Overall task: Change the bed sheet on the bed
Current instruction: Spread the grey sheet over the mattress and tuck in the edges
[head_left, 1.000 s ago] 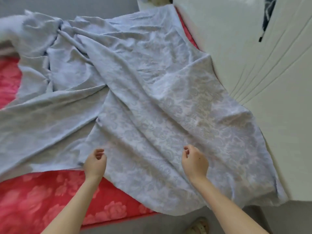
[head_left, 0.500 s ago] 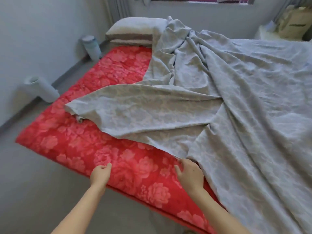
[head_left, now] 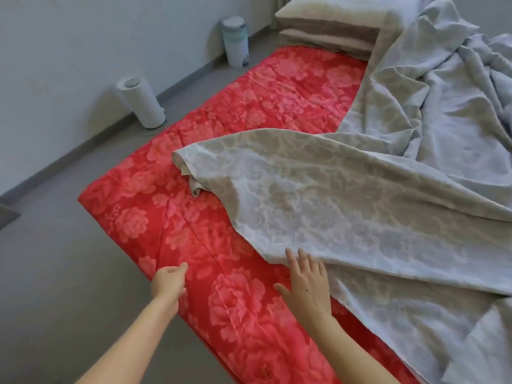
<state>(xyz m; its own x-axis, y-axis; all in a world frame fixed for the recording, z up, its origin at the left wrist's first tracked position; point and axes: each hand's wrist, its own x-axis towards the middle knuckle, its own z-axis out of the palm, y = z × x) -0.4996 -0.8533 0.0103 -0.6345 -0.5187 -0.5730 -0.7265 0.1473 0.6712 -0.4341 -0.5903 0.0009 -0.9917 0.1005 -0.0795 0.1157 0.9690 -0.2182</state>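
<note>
spreading a grey patterned bed sheet point(head_left: 346, 217) over the red floral mattress point(head_left: 194, 217), judging the job roughly half done. covering only the right part of the mattress, bunching in deep folds toward its far right side and draping against the stacked pillows point(head_left: 327, 26) at its head end. leaving the left part of the mattress bare, with one sheet corner point(head_left: 188, 173) lying doubled under itself near the mattress's middle. reaching the right hand point(head_left: 307, 284) out flat near the mattress's near edge, fingers straight and spread, tips touching the sheet's hem, gripping nothing. holding the left hand point(head_left: 170, 282) at the mattress's near left edge, fingers loosely curled and empty; possibly brushing the mattress, though hard telling from this angle. remaining, by the look of it: drawing that corner across to the mattress's left side, smoothing the folds, tucking the edges.
</note>
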